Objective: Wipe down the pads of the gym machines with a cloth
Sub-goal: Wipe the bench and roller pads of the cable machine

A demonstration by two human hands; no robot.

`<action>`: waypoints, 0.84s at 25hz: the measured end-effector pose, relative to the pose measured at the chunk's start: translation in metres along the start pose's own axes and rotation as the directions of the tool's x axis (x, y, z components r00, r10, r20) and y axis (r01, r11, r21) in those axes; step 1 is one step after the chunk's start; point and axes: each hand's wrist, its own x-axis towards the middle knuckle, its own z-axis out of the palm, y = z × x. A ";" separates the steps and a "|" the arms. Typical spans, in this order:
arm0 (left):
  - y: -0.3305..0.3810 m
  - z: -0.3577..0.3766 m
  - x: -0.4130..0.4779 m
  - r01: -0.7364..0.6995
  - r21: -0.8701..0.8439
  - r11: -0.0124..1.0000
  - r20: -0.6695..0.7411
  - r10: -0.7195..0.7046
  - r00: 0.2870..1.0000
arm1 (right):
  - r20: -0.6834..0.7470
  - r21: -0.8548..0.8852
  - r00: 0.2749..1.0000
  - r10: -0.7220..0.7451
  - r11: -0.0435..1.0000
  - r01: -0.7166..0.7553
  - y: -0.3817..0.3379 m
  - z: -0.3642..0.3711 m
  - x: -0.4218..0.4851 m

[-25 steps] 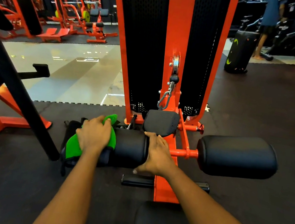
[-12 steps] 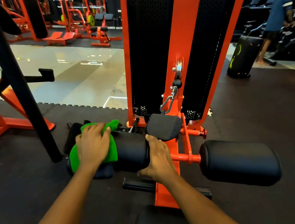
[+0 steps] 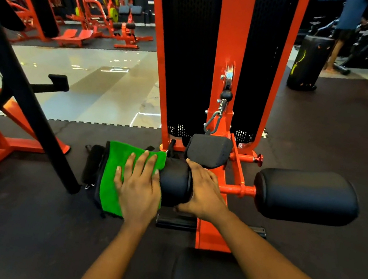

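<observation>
1. A black bar (image 3: 25, 96) slants across the left side, down to the dark floor (image 3: 16, 220).
2. The green cloth (image 3: 116, 167) lies draped over the outer end of the left pad (image 3: 175, 182), a black roller low on the machine, and hangs down its near side.
3. The left hand (image 3: 140, 188) lies flat on the cloth with straight, slightly spread fingers, pressing it against the pad without grasping it.
4. The right hand (image 3: 205, 194) grasps the inner end of the same pad, fingers over the top and thumb underneath, just beside the orange axle.
5. A small pad (image 3: 209, 150) sits just behind the two hands, at the foot of the orange column (image 3: 233, 37).
6. The right pad (image 3: 305, 197) sticks out from the other side of the axle, bare, well apart from both hands.
7. Far back on the right a black speaker (image 3: 308, 63) stands on the floor, with a person (image 3: 348, 25) just beside it.
</observation>
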 end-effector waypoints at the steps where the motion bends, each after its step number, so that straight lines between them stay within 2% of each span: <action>1: -0.001 -0.002 0.018 -0.025 0.085 0.996 0.046 0.021 0.999 | -0.001 -0.001 1.000 0.008 1.000 -0.008 -0.001 -0.001 0.001; 3: 0.004 -0.006 0.060 -0.106 0.205 0.973 0.248 0.053 0.967 | -0.003 -0.002 1.000 0.019 1.000 -0.019 -0.001 -0.004 -0.001; 5: 0.016 -0.006 0.090 -0.143 0.219 0.965 0.443 0.032 0.896 | -0.017 0.009 1.000 0.003 1.000 -0.003 -0.001 -0.003 -0.002; 6: 0.023 -0.005 0.096 -0.133 0.217 0.967 0.482 0.013 0.876 | -0.022 0.009 1.000 0.000 1.000 0.000 -0.001 -0.002 -0.003; 7: 0.027 -0.003 0.094 -0.123 0.243 0.962 0.471 -0.006 0.882 | -0.030 0.003 1.000 -0.004 1.000 0.004 0.000 -0.001 -0.003; 9: 0.025 -0.002 0.065 -0.111 0.247 0.963 0.307 0.031 0.951 | -0.066 -0.012 0.998 -0.007 1.000 0.006 0.001 0.004 -0.004; 11: 0.022 0.000 0.018 -0.114 0.060 0.992 0.098 0.108 0.989 | -0.093 -0.005 0.996 -0.007 1.000 0.007 0.001 0.008 -0.006; 13: 0.023 0.006 -0.010 -0.107 -0.031 0.994 0.041 0.108 0.993 | -0.106 0.010 0.994 -0.001 1.000 0.002 0.001 0.011 -0.005; 15: 0.030 0.006 -0.004 -0.071 -0.020 0.997 0.070 0.073 0.995 | -0.110 0.006 0.994 0.015 1.000 -0.014 0.003 0.013 -0.004; 16: 0.031 0.007 0.005 -0.102 0.052 0.993 0.087 0.097 0.991 | -0.106 0.001 0.994 0.018 1.000 -0.018 0.003 0.013 -0.004; 17: 0.033 0.007 0.019 -0.170 0.137 0.976 0.134 0.152 0.979 | -0.107 -0.005 0.994 0.014 1.000 -0.015 0.002 0.012 -0.003; 19: 0.040 0.008 0.057 -0.293 0.169 0.941 0.326 0.227 0.918 | -0.105 -0.004 0.994 0.005 1.000 -0.005 0.003 0.010 -0.002; 21: 0.043 0.008 0.072 -0.301 0.169 0.939 0.415 0.209 0.886 | -0.111 0.008 0.994 -0.011 1.000 0.012 0.005 0.011 -0.002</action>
